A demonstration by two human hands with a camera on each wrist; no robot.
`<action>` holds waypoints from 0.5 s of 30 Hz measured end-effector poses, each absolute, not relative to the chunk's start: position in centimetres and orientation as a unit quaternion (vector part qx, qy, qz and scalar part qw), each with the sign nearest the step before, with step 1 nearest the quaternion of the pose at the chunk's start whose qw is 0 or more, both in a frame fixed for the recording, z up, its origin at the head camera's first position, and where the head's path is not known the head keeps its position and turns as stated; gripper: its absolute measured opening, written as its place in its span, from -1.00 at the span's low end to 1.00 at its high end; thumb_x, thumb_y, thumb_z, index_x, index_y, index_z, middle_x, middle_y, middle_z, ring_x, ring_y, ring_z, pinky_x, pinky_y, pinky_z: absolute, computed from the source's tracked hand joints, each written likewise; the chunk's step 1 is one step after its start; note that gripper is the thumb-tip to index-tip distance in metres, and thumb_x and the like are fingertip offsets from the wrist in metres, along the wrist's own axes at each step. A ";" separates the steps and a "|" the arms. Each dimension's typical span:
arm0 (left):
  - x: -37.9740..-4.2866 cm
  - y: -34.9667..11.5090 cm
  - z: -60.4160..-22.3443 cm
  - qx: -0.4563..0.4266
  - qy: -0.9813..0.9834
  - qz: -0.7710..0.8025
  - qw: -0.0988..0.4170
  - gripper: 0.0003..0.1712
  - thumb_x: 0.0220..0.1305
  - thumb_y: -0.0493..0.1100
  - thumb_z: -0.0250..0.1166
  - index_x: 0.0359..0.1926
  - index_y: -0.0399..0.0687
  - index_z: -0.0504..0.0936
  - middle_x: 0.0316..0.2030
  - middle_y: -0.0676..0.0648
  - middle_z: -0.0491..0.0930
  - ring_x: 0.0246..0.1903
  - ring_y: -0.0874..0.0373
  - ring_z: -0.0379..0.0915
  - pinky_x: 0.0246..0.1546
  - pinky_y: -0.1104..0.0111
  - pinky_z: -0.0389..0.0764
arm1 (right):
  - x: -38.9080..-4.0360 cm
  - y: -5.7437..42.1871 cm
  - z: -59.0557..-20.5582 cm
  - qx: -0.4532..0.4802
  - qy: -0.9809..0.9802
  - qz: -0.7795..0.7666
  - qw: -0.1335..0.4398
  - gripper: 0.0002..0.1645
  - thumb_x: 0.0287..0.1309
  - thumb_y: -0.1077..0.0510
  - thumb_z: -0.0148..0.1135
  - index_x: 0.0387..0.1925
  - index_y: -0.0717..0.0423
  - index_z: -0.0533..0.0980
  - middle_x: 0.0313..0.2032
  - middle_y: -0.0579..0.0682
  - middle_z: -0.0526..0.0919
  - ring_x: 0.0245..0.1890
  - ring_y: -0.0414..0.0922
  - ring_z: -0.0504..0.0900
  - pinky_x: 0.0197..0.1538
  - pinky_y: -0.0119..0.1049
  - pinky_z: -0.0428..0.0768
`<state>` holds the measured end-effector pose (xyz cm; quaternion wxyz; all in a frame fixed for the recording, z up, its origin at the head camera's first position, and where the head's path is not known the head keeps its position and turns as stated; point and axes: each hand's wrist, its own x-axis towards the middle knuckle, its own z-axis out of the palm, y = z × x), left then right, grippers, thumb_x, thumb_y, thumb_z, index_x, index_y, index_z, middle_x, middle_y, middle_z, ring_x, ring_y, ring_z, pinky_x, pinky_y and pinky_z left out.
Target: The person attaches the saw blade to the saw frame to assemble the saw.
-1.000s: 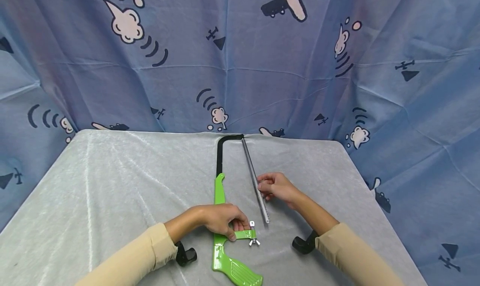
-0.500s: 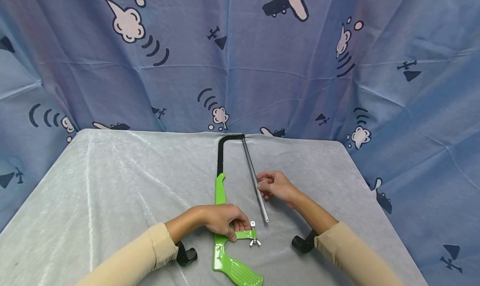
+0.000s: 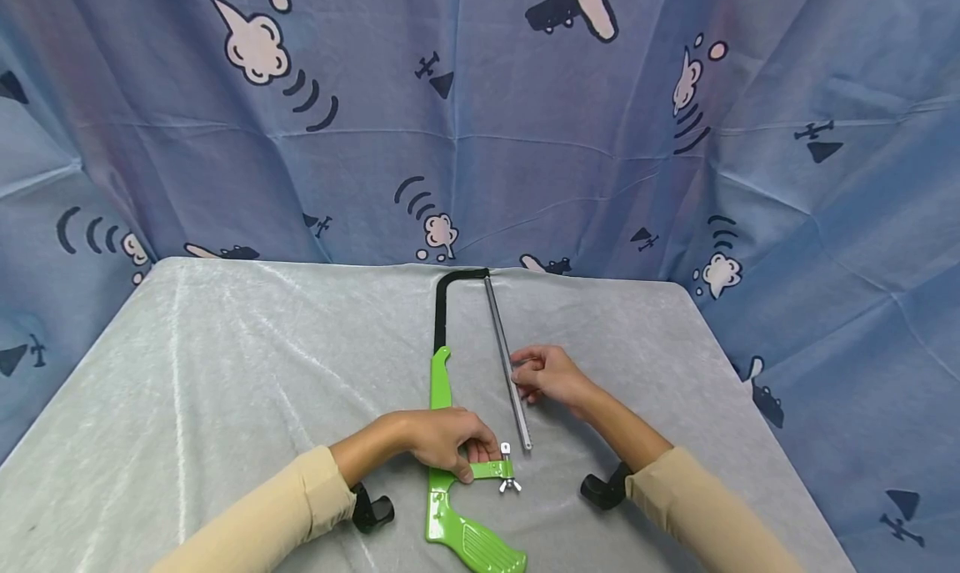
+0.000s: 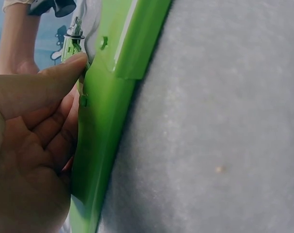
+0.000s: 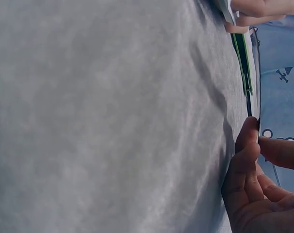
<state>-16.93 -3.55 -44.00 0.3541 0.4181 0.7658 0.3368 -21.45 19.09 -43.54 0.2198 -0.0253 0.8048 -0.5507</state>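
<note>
A hacksaw frame point(image 3: 440, 381) lies flat on the cloth in the head view, its green grip point(image 3: 480, 544) toward me and its black bow at the far end. My left hand point(image 3: 450, 439) grips the short green arm between thumb and fingers, beside the wing nut point(image 3: 510, 485). Slanting from the far tip of the bow is the silver hacksaw blade point(image 3: 498, 323). My right hand point(image 3: 551, 375) pinches this blade past its middle. The blade's near end point(image 3: 527, 446) stands apart from the upright metal post point(image 3: 506, 449) on the arm. In the right wrist view my fingers point(image 5: 249, 167) hide the pinch.
A pale grey cloth point(image 3: 247, 373) covers the table. Behind it hangs a blue printed curtain point(image 3: 375, 106). Black wrist devices point(image 3: 372, 512) sit under both sleeves.
My right hand has shifted slightly left, and the near end of the blade has swung left with it, closer to the post. My left hand and the frame stay put.
</note>
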 end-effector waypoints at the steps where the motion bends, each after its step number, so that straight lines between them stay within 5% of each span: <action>1: -16.9 -3.6 -44.0 0.417 0.766 0.337 0.355 -0.64 0.09 -0.40 0.46 -0.07 -0.14 0.65 -0.36 0.17 0.53 -0.30 0.41 0.44 -0.14 0.55 0.50 | -21.4 19.1 -43.6 -0.026 0.804 -0.552 0.221 -0.52 0.26 0.34 0.20 0.17 0.47 0.40 -0.42 0.05 0.63 -0.50 -0.19 0.60 -0.42 -0.36 0.62; 15: -16.8 -3.5 -43.9 0.418 0.766 0.338 0.353 -0.63 0.08 -0.42 0.45 -0.07 -0.14 0.65 -0.37 0.17 0.53 -0.30 0.41 0.44 -0.13 0.55 0.50 | -21.3 18.1 -43.9 -0.024 0.788 -0.571 0.230 -0.52 0.24 0.36 0.21 0.17 0.48 0.38 -0.45 0.01 0.66 -0.51 -0.18 0.64 -0.44 -0.39 0.61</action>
